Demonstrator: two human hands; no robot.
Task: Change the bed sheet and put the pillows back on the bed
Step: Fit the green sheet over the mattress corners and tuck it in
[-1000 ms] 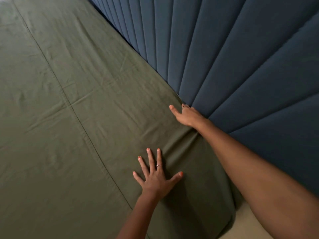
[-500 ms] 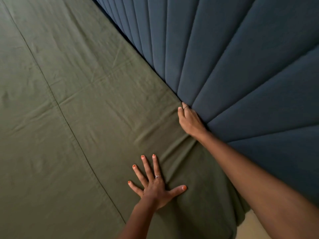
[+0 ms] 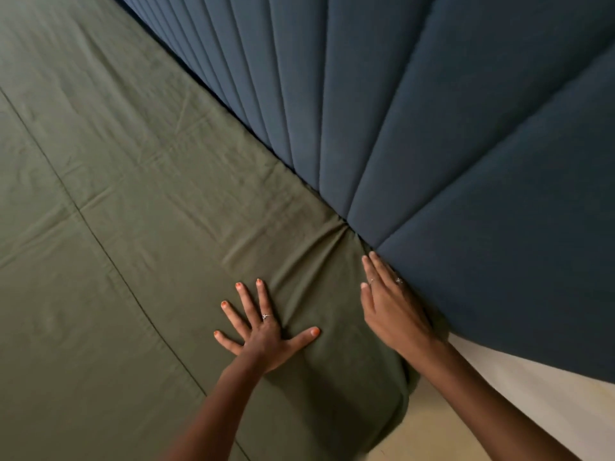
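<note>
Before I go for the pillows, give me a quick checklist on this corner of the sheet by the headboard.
1. Green sheet covers the mattress top in view: ok.
2. Edge tucked along the blue headboard: ok where visible; it bunches into a pucker.
3. Corner wrapped down over the mattress end: ok; the underside is hidden.
4. Surface smooth: not ok; fold creases and wrinkles fan out near the corner.
5. Left hand flat, fingers spread on the sheet, no grip: ok.
6. Right hand straight-fingered at the headboard gap: ok.

Olive-green bed sheet point(image 3: 139, 247), spread flat, creased, bunched at headboard corner
</note>
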